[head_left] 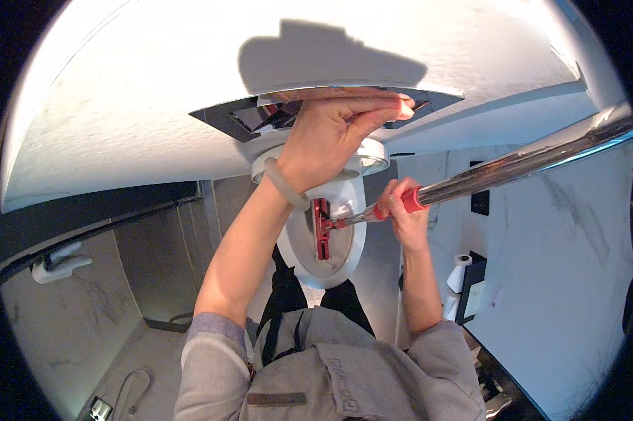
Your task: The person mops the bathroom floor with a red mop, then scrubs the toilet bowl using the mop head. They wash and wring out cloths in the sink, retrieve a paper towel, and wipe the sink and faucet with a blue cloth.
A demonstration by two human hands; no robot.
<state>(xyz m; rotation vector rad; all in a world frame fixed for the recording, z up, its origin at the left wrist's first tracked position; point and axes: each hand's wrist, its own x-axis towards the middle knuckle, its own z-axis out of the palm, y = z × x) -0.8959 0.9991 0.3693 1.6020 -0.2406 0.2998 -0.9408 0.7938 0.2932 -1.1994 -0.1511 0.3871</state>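
My left hand [351, 130] reaches forward and up, fingers stretched out along a dark, glossy panel [243, 116] edged against a white surface. It appears to touch the panel, and nothing shows in it. A pale ring-shaped band [285, 184] circles that wrist. Lower and to the right, my right hand [402, 210] is closed round a mop's pole beside its red collar. The mop's shiny metal pole [527, 160] slants off to the upper right. Its red and black head [321, 228] lies over the bowl of a white toilet [348, 270]; whether it touches the bowl is unclear.
On the right wall hangs a black holder [474, 288] with white toilet paper [461, 270], below a black wall plate [480, 188]. Dark partitions [155, 252] stand left, near a white wall-mounted item [62, 265]. A hose [130, 386] lies lower left.
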